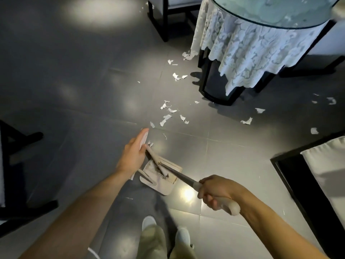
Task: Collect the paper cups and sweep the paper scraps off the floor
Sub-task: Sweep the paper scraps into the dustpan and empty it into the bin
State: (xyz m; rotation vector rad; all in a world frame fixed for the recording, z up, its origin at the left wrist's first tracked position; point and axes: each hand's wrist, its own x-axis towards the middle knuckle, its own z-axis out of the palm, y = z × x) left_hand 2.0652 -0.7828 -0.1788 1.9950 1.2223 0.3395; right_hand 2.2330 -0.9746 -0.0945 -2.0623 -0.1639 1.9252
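Right hand (217, 193) grips the broom (186, 179) by its handle, head apparently docked in the dustpan (163, 188) for carrying. Left hand (131, 157) curls round the dustpan's handle and a pale, blurred item. Paper scraps (165, 118) lie unswept ahead, toward the table (270, 21).

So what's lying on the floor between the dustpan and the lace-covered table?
Torn white paper scraps, scattered over the grey tiles from the dustpan to the table's dark base, as the head view shows.
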